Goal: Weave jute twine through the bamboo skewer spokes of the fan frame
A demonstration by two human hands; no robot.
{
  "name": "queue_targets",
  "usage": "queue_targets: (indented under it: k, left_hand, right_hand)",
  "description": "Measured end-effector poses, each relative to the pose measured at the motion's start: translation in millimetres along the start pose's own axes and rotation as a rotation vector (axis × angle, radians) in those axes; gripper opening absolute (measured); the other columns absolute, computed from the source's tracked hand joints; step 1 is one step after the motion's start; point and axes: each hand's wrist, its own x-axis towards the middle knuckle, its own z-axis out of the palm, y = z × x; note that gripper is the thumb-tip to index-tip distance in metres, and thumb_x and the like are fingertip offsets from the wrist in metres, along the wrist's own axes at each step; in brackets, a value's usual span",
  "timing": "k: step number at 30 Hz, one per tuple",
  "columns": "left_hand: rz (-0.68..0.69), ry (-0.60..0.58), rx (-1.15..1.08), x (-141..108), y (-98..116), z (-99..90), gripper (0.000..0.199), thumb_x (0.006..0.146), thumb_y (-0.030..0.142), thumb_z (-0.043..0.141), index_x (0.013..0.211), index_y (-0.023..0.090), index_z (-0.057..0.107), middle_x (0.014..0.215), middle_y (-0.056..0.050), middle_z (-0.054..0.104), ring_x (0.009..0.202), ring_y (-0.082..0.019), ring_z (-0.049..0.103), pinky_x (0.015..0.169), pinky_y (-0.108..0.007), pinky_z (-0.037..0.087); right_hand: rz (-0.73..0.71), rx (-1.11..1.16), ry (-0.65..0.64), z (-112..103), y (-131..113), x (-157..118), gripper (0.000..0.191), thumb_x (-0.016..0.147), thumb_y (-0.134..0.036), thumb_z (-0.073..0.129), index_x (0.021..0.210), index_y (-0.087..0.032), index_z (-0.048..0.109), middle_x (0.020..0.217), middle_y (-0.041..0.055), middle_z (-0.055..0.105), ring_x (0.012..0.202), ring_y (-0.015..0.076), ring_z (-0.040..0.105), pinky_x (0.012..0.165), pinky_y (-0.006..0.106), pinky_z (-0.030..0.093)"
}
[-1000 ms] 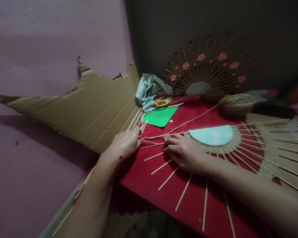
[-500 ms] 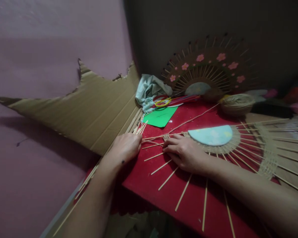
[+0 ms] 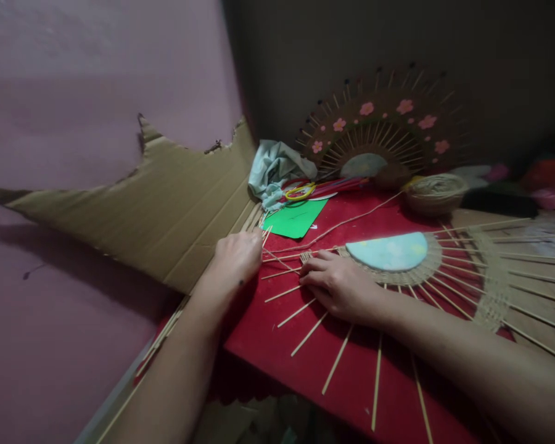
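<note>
A fan-shaped frame of thin sticks (image 3: 306,334) spreads over the red table cover, with a light-blue half disc (image 3: 388,251) at its centre and woven twine bands around it. My right hand (image 3: 335,285) rests with bent fingers on the left end of the weaving, pressing the sticks there. To its left my left hand (image 3: 238,262) is closed, with twine (image 3: 284,251) running to it from the twine ball (image 3: 437,191); its fingertips are hidden. Loose stick ends show just behind my left hand.
Cut cardboard (image 3: 166,216) leans on the left wall. Behind the hands are green paper (image 3: 296,218), yellow-handled scissors (image 3: 300,192) and a pale cloth (image 3: 277,166). A finished fan with pink flowers (image 3: 374,135) stands at the back.
My left hand has moved slightly up, and the twine near it lies differently, with a strand now slanting down to my right hand. The whole view has shifted a little to the left.
</note>
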Motion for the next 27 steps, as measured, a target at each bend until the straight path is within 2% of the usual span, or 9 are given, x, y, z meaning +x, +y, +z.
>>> queue_targets:
  k: [2, 4, 9, 13, 15, 17, 21, 25, 27]
  left_hand:
    - [0.013, 0.103, -0.038, 2, 3, -3.7, 0.035, 0.088, 0.028, 0.038, 0.112, 0.017, 0.06, 0.098, -0.015, 0.069, 0.09, -0.03, 0.066, 0.071, -0.035, 0.049]
    - [0.079, 0.149, -0.113, 10, 4, -7.5, 0.031, 0.086, 0.03, 0.042, 0.106, 0.018, 0.063, 0.094, -0.013, 0.07, 0.087, -0.028, 0.066, 0.069, -0.033, 0.048]
    - [0.375, 0.005, -0.405, 49, 5, -13.1, 0.017, 0.072, 0.022, 0.06, 0.085, 0.016, 0.07, 0.078, -0.005, 0.069, 0.072, -0.017, 0.062, 0.064, -0.025, 0.043]
    - [0.233, -0.126, -0.902, 67, 13, -10.6, 0.011, 0.068, 0.015, 0.06, 0.078, 0.012, 0.064, 0.051, 0.003, 0.053, 0.045, -0.009, 0.05, 0.047, -0.021, 0.036]
    - [0.172, -0.196, -1.13, 67, 19, -6.6, 0.009, 0.068, 0.013, 0.057, 0.076, 0.012, 0.061, 0.044, 0.005, 0.047, 0.037, -0.007, 0.044, 0.041, -0.02, 0.031]
    - [0.161, -0.219, -1.259, 64, 24, -0.6, 0.005, 0.068, 0.011, 0.055, 0.072, 0.012, 0.058, 0.041, 0.005, 0.046, 0.034, -0.007, 0.042, 0.039, -0.019, 0.028]
    - [0.182, -0.151, -1.356, 61, 26, 14.0, 0.004, 0.07, 0.016, 0.054, 0.069, 0.013, 0.056, 0.038, 0.004, 0.046, 0.033, -0.007, 0.04, 0.037, -0.019, 0.027]
    - [0.173, -0.099, -1.359, 62, 22, 20.3, 0.013, 0.073, 0.025, 0.056, 0.071, 0.013, 0.058, 0.04, 0.004, 0.047, 0.034, -0.007, 0.041, 0.037, -0.019, 0.026]
    - [0.17, -0.078, -1.327, 61, 18, 18.5, 0.016, 0.072, 0.027, 0.058, 0.073, 0.012, 0.061, 0.041, 0.004, 0.047, 0.035, -0.007, 0.041, 0.038, -0.019, 0.027]
  right_hand:
    - [0.002, 0.005, -0.003, 0, 0, 0, 0.022, 0.084, -0.012, 0.049, 0.084, -0.014, 0.071, 0.087, 0.0093, 0.065, 0.082, 0.0203, 0.05, 0.07, 0.033, 0.038]
    - [0.002, 0.013, -0.003, 0, 0, 0, 0.021, 0.084, -0.012, 0.049, 0.083, -0.014, 0.071, 0.087, 0.0093, 0.065, 0.082, 0.0205, 0.05, 0.07, 0.033, 0.039]
    - [0.031, 0.111, 0.064, -1, 0, -2, 0.02, 0.081, -0.009, 0.05, 0.083, -0.013, 0.069, 0.093, 0.0106, 0.062, 0.083, 0.0192, 0.052, 0.071, 0.032, 0.041]
    - [0.183, 0.162, 0.188, -2, 1, -2, 0.018, 0.082, -0.009, 0.051, 0.087, -0.013, 0.068, 0.088, 0.0097, 0.061, 0.083, 0.0191, 0.051, 0.073, 0.032, 0.042]
    - [0.232, 0.158, 0.196, -1, 1, -2, 0.018, 0.083, -0.011, 0.052, 0.094, -0.013, 0.067, 0.087, 0.0094, 0.061, 0.083, 0.0198, 0.051, 0.073, 0.033, 0.041]
    - [0.252, 0.169, 0.192, -1, 1, -1, 0.021, 0.085, -0.013, 0.052, 0.101, -0.014, 0.065, 0.088, 0.0094, 0.062, 0.083, 0.0199, 0.051, 0.073, 0.034, 0.041]
    - [0.247, 0.149, 0.174, 1, 1, -1, 0.025, 0.086, -0.013, 0.049, 0.105, -0.014, 0.065, 0.093, 0.0095, 0.064, 0.085, 0.0204, 0.051, 0.075, 0.035, 0.041]
    - [0.15, -0.023, 0.04, 1, 0, 0, 0.028, 0.086, -0.014, 0.05, 0.107, -0.017, 0.067, 0.117, 0.0073, 0.063, 0.091, 0.0227, 0.049, 0.079, 0.039, 0.039]
    - [0.13, -0.095, 0.003, 2, -1, 1, 0.026, 0.087, -0.018, 0.05, 0.106, -0.017, 0.068, 0.118, 0.0058, 0.063, 0.09, 0.0232, 0.048, 0.079, 0.04, 0.039]
